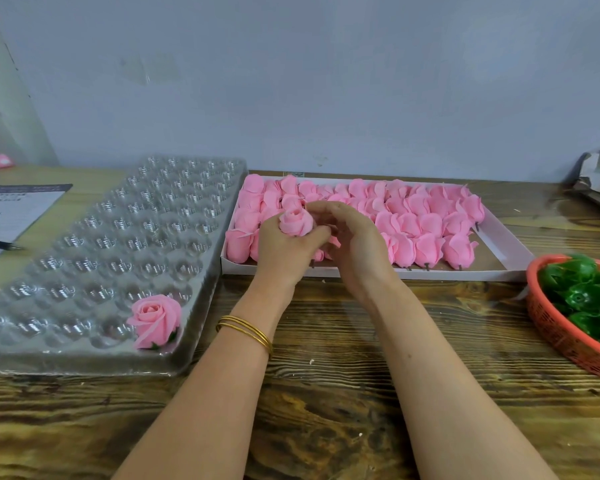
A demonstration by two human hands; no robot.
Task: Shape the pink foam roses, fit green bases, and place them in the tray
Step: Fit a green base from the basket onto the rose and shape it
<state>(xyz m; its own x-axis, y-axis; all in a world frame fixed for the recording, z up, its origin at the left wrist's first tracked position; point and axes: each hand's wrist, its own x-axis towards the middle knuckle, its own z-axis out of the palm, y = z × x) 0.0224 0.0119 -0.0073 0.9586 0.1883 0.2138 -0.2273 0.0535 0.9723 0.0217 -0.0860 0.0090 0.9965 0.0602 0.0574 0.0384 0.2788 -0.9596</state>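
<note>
Two hands were up over the white box of pink buds: left hand gripped one pink rose upright in curled fingers, right hand curved in just beside it, fingertips at the petals, couldn't tell if it actually pinched any. One finished rose sat in the near corner pocket of the clear tray, green bases piled in the red basket on the right.

We face a plain grey-blue wall rising straight behind a dark, heavily grained wooden worktop, all evenly lit.
</note>
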